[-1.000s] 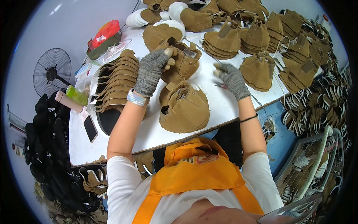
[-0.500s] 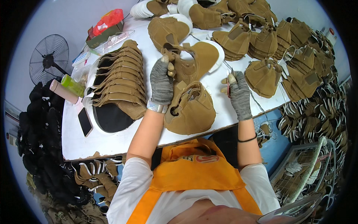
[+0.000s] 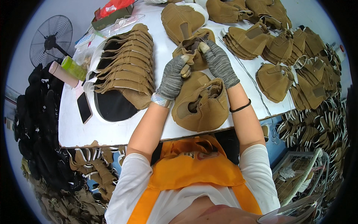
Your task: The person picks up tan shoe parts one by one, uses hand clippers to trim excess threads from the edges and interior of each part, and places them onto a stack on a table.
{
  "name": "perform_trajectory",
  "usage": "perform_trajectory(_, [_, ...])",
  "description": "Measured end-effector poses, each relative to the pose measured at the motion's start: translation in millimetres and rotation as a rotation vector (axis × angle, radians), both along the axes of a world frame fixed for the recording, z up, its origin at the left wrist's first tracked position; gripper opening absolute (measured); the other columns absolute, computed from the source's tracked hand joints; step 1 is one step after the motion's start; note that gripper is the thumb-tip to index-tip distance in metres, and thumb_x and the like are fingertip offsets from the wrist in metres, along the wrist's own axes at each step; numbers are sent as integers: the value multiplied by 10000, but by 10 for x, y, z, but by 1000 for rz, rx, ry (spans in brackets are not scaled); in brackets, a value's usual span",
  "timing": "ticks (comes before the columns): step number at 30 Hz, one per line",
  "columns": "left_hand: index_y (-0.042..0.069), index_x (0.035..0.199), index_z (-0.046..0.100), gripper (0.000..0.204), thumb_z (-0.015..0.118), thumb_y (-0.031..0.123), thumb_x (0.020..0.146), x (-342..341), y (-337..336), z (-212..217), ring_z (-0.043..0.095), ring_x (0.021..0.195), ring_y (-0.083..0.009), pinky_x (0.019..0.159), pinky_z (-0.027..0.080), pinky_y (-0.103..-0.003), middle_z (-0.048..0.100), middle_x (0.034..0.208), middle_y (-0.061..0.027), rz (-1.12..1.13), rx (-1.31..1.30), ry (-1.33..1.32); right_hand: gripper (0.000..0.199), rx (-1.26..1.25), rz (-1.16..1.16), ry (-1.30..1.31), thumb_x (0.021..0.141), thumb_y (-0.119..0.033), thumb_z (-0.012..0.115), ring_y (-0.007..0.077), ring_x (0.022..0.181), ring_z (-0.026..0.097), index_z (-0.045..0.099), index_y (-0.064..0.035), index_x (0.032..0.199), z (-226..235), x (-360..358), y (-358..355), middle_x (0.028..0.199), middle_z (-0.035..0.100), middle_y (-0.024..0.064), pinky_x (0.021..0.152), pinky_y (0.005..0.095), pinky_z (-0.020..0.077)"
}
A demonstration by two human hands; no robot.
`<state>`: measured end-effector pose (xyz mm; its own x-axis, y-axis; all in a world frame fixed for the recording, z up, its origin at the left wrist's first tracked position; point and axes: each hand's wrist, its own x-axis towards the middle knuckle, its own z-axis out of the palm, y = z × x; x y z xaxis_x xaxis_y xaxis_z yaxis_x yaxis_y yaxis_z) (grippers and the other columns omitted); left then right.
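Between my two hands is a brown shoe upper (image 3: pixel 200 64), raised over the white table. My left hand (image 3: pixel 173 76), in a grey knitted glove with bare-looking pale fingertips, pinches its left edge. From the right, my right hand (image 3: pixel 220 62), gloved alike, closes on the upper's rim near its opening. The inside of that palm is hidden, so whether the small red-handled tool is still in it does not show. Closer to me, a second shoe upper (image 3: pixel 203 115) stands by the table's front edge. Beyond my hands lies another upper (image 3: pixel 178 23) with a white lining.
A long row of nested brown uppers (image 3: pixel 128 71) lies left, beside a phone (image 3: pixel 84 107), a pink bottle (image 3: pixel 63 74) and a green one (image 3: pixel 73 68). Stacked uppers (image 3: pixel 246 41) fill the right. A cord (image 3: pixel 257 89) crosses the table. A fan (image 3: pixel 50 42) stands left.
My right hand has moved left and away from me, from beside the table's middle onto the upper. The held upper has turned and drawn together between both hands. The view has shifted slightly.
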<state>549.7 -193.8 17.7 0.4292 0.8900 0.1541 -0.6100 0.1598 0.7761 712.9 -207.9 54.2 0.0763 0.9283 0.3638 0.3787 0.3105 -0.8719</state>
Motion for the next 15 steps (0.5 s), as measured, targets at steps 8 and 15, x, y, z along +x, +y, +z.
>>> perform_trajectory(8, [17, 913, 542, 229, 457, 218, 982, -10, 75, -115, 361, 498, -70, 521, 336, -212, 383, 530, 55, -227, -228, -421, 381, 196, 41, -160, 955, -341, 505, 227, 965, 586, 581, -19, 1143, -160, 65, -215, 1031, 619, 120, 890, 318, 450])
perform_trajectory(15, [37, 891, 522, 260, 403, 235, 1008, 81, 77, -170, 374, 533, -80, 543, 337, -217, 402, 545, 48, -288, -312, -553, 329, 162, 142, -96, 920, -260, 584, 208, 999, 589, 567, -37, 1162, -158, -70, -288, 1095, 616, 113, 898, 318, 464])
